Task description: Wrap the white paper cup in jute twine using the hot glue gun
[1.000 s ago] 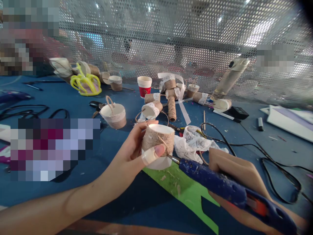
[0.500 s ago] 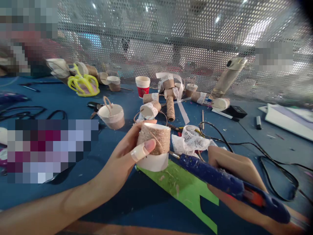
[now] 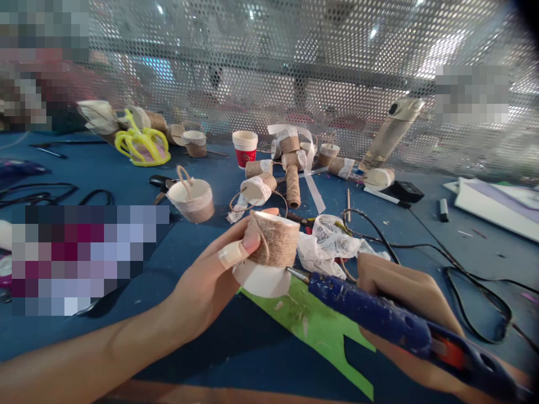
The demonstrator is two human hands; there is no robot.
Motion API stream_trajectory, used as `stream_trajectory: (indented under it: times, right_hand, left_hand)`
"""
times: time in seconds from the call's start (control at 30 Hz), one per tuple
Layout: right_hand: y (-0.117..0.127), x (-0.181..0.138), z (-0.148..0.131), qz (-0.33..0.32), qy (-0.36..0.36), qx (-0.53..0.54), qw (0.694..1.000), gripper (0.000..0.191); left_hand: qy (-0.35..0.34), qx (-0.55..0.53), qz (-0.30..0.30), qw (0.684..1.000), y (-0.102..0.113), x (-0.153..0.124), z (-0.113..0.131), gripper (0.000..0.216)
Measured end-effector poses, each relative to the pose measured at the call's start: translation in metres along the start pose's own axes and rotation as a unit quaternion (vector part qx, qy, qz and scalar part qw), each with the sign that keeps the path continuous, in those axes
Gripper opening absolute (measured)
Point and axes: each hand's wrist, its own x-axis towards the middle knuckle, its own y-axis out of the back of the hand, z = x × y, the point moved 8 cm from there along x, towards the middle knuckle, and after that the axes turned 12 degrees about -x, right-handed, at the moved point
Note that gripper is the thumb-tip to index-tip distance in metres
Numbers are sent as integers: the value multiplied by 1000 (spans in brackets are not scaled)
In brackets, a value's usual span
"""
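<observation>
My left hand (image 3: 227,252), with a bandage on the thumb, grips a paper cup (image 3: 263,280) wrapped in twine over most of its side. A white band of the cup shows bare below the twine. My right hand (image 3: 412,303) is closed around a blue hot glue gun (image 3: 370,311). The gun's metal nozzle points left and meets the cup at the lower edge of the twine. Under the cup lies a green sheet (image 3: 311,325) with cut-outs. Crumpled white lace (image 3: 328,244) rests just behind the nozzle.
Behind stand a small basket with a handle (image 3: 191,199), a red and white cup stack (image 3: 245,148), a twine spool (image 3: 293,188) and several twine-wrapped cups. A black cord (image 3: 455,292) curls at the right. A bottle (image 3: 391,132) leans on the perforated metal screen (image 3: 269,67).
My left hand has turned and tilted the cup and shifted it slightly right; its thumb sits higher on the twine. The glue gun's nozzle is a little lower and further left.
</observation>
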Motion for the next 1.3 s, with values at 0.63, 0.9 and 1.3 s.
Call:
stream_trajectory:
  times: [0.63, 0.9, 1.3]
  right_hand:
    - [-1, -1, -3, -5, -9, -2, 1000, 29]
    - [0, -1, -6, -26, 19, 5, 999, 22]
    - [2, 1, -2, -1, 3, -7, 1000, 31]
  left_hand:
    - [8, -17, -32, 999, -5, 1, -1, 25]
    - [14, -10, -36, 999, -5, 0, -3, 25]
    - [15, -38, -9, 999, -7, -1, 2, 32]
